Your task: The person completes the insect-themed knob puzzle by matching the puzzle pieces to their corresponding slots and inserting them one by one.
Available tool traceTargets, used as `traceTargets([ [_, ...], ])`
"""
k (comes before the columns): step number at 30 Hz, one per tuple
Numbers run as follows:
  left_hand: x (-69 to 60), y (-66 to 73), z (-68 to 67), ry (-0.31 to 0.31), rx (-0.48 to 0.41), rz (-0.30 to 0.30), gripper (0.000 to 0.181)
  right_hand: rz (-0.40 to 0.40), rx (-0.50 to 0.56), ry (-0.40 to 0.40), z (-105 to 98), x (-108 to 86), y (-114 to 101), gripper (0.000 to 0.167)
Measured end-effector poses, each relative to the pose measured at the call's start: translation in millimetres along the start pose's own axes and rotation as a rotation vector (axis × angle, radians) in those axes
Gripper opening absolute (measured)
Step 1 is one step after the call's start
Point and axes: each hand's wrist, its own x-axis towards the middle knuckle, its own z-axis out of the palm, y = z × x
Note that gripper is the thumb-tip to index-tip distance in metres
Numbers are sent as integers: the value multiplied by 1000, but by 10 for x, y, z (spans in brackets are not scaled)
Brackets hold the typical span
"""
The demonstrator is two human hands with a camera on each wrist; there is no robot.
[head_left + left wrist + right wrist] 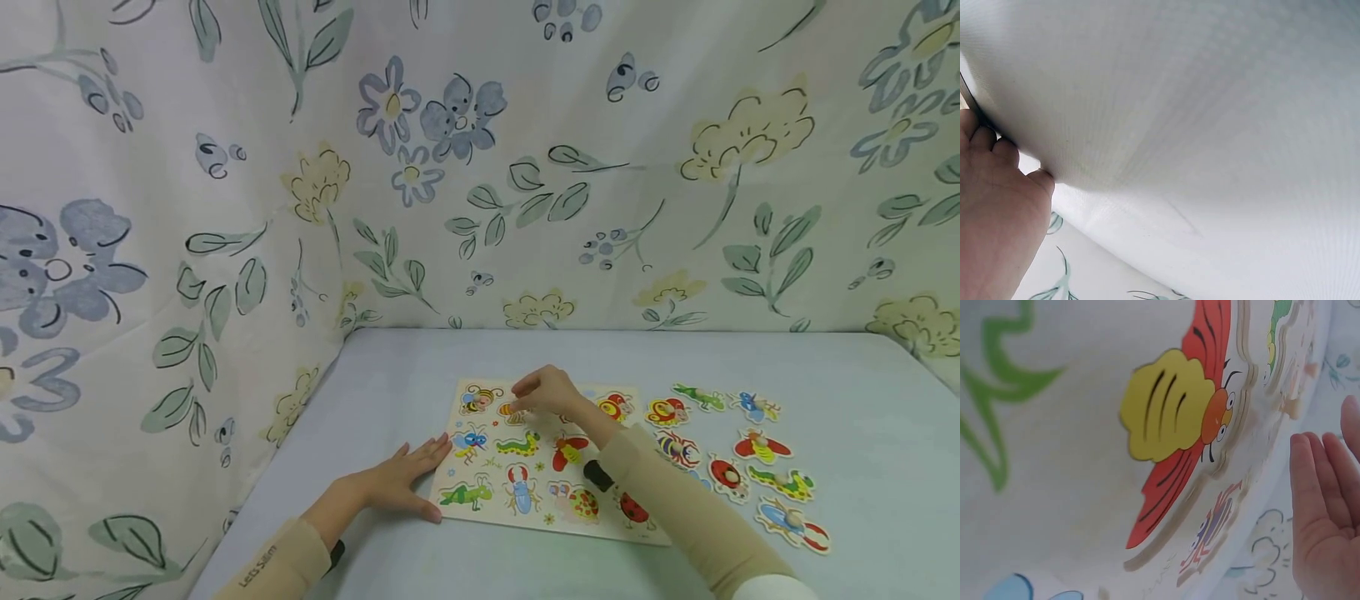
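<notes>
While my left hand [397,481] spreads against the left edge of the puzzle board [498,512] — to steady it, I judge — my right hand [551,392] bends over the orange-striped insect [507,409]; whether it pinches anything, I cannot tell. Loose knobbed pieces [726,477] lie rightward, presumably for easy reach.

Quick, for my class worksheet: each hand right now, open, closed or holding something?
Left hand: open, at the left edge of the insect puzzle board.
Right hand: over the board; cannot tell whether its grip holds anything.
</notes>
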Motion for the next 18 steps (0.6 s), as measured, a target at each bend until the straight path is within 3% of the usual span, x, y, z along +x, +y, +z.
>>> traceTargets([
  [10,15,-5,1,6,-1,-10,106,-21,78,7,-140,-76,127,26],
  [18,-16,39,-14,11,-4,-7,105,-19,47,3,-289,-186,206,28],
])
